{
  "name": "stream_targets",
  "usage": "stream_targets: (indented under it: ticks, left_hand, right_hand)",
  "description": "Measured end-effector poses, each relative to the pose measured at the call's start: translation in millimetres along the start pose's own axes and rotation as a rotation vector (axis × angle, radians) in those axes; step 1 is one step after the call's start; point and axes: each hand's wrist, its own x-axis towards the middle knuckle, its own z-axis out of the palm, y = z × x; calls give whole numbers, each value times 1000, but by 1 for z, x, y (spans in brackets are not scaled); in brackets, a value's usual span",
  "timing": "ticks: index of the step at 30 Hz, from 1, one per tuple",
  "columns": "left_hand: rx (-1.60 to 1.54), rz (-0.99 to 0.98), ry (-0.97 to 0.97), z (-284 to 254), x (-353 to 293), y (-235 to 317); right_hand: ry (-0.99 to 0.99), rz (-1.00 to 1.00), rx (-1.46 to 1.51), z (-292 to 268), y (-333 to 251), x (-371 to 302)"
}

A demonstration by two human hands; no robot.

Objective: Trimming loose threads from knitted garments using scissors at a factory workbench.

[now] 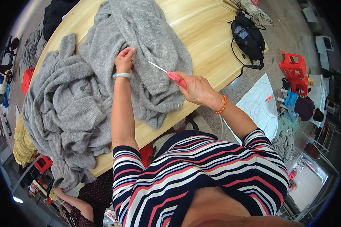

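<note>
A grey knitted sweater [155, 41] lies rumpled on the wooden table in front of me. Over it, my left hand [125, 59] is closed in a pinch, thumb against fingers; what it holds, if anything, is too small to tell. My right hand [201, 90] is wrapped around the red handles of a pair of scissors [174, 77]. Their thin metal blades point up and left, toward the left hand, above the knit and apart from the fingers. To the left, a heap of more grey knitwear [70, 102] spreads over the table's edge.
A black bag [248, 39] with straps rests at the table's [204, 30] right edge. Red stools [293, 66] and a white sheet [259, 106] are on the floor to the right. At lower left, another person's arm [77, 204] touches the hanging knitwear.
</note>
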Motion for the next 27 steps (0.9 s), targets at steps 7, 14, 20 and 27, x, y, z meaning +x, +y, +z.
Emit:
stream_targets:
  ticks: [7,14,20,27]
  left_hand:
    - [-140,101,40,4,4,-25]
    - [-217,76,-57,-16,0,-25]
    - [172,577,318,-94,19,34]
    - [107,627,455,-155,12,60]
  right_hand:
    - [52,53,-58,1,-5,14]
    - [59,-9,25,3,-4,11]
    - [151,120,27,-2,43,-22]
    - [270,230,53,13,86,-90]
